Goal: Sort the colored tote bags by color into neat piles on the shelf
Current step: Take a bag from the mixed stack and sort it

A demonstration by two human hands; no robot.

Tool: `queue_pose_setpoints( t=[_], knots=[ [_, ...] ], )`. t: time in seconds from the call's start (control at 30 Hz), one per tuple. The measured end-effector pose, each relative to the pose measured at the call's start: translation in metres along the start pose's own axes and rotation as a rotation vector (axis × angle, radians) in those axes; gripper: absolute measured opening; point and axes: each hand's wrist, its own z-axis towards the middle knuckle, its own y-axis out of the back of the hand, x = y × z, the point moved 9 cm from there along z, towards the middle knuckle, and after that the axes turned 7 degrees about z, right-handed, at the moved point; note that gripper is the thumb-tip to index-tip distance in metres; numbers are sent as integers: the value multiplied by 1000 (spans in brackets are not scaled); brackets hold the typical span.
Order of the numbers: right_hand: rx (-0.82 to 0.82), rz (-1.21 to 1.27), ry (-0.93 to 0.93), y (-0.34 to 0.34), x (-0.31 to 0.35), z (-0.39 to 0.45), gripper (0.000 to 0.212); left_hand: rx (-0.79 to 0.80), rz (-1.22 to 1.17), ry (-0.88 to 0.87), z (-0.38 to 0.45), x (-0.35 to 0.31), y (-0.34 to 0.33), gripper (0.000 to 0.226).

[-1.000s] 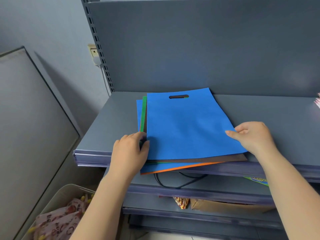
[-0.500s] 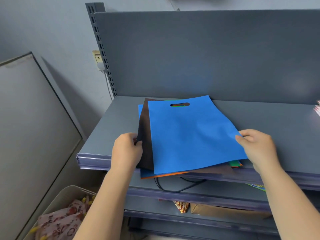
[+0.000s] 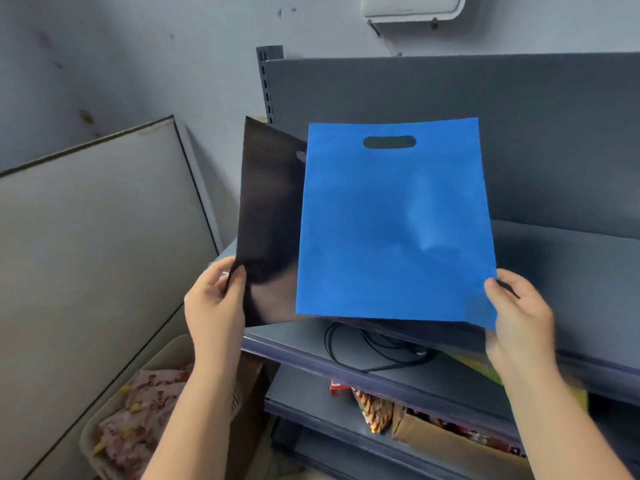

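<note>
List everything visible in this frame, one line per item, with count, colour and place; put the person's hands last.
blue tote bag: 1, blue, held up in front of the shelf, oval handle cutout at top
dark tote bag: 1, dark brown or black, held up left of and partly behind the blue one
shelf: grey metal, several tiers, behind and below the bags
cable: 1, black, coiled on the tier below
cardboard box: 1, brown, lower tier, right
basket: 1, pale, lower left, holding pink printed packets
board: 1, grey, leaning at left
left hand: pinches the dark bag's lower corner
right hand: pinches the blue bag's lower right corner
</note>
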Motion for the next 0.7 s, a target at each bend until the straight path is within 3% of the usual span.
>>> queue_pose_setpoints(
  t=[0.2, 0.43, 0.7],
  knots=[
    [193, 156, -156, -31, -18, -45, 21, -240, -97, 69, -58, -5, 88, 26],
    [462, 272, -302, -105, -37, -125, 26, -493, -113, 9, -115, -25, 209, 33],
    [792, 326, -468, -191, -54, -264, 25, -813, -196, 12, -202, -34, 357, 36]
  ],
)
